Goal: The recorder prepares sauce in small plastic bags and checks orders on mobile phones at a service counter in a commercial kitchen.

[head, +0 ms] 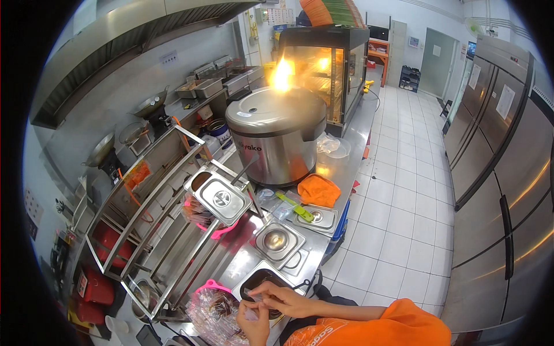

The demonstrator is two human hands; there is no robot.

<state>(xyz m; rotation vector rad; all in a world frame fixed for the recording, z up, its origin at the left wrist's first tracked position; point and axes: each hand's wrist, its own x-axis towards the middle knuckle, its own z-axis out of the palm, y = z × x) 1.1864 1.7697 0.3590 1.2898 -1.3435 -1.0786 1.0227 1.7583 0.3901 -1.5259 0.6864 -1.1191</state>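
Both hands meet over a steel food pan [237, 289] of dark contents, with fingers pinched together. My right hand [288, 299] holds the upper part of a small clear plastic bag [251, 315]. Just below it, my left hand [255, 328] grips the same plastic. The fingers hide part of the bag, and whether anything is inside is unclear. A dark utensil handle [301, 284] sticks out over the pan's right rim. Beside my left hand, a pink basket [210, 283] is heaped with clear plastic packets [212, 313] with dark contents.
Beyond the pan stand a lidded steel pan [279, 242], a green-handled tool [296, 206], an orange cloth [319, 191] and a large rice cooker [272, 142]. A steel rack [162, 264] at left carries another pan [223, 199]. A lit glass warmer [337, 82] stands behind.
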